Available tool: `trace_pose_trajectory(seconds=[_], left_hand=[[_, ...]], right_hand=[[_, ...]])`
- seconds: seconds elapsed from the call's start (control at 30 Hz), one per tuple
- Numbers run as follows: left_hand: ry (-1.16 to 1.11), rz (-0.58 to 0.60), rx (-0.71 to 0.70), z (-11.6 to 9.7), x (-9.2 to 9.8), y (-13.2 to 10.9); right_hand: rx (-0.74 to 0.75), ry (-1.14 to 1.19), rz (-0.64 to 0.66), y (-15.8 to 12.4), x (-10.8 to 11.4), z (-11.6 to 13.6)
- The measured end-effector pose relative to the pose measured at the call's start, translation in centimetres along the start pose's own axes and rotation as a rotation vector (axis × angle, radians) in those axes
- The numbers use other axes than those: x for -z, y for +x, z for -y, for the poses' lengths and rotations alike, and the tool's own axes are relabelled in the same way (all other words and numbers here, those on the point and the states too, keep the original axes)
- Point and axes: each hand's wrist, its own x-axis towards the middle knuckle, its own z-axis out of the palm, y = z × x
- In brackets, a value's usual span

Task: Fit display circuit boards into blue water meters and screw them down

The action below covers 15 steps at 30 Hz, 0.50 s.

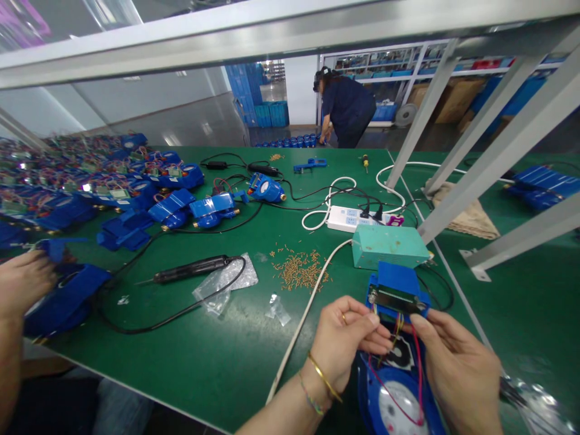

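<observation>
At the near edge of the green table point(258, 356), toward the right, a blue meter point(396, 408) is set with its round white dial facing up. Its side is gripped by the right hand point(457, 362), whose thumb is laid by the end of a circuit board point(392, 299). The fingertips of the left hand point(342, 335) are drawn close together beside the thin yellow wires point(399, 323) under that board; whether a wire is pinched cannot be told. Red wires point(418, 362) are looped down over the dial.

At the far left, another blue case point(67, 296) is being handled by a co-worker's hand point(25, 281). Between the two workers, a black electric screwdriver point(190, 269) is laid beside clear plastic bags point(222, 287), and loose screws point(299, 269) are heaped near a white cable point(308, 311). Just behind the held meter, a pale green box point(389, 246) is placed, with a power strip point(344, 219) beyond it. Many wired blue meters point(118, 187) are crowded along the left. Past the table, a bending person point(347, 109) is seen before loaded shelves point(385, 71).
</observation>
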Motion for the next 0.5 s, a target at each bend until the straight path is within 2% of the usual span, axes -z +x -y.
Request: trace_pose_trajectory(seconds=[0.27, 0.37, 0.5], left_hand=[[0.062, 0.015, -0.016, -0.2, 0.1, 0.5], [0.128, 0.009, -0.064, -0.4, 0.1, 0.7], [0.325, -0.014, -0.175, -0.6, 0.2, 0.8]], right_hand=[[-0.149, 0.159, 0.051, 0.4, -0.1, 0.3], [-0.193, 0.259, 0.047, 0.5, -0.5, 0.8], [-0.242, 0.341, 0.053, 0.7, -0.7, 0.9]])
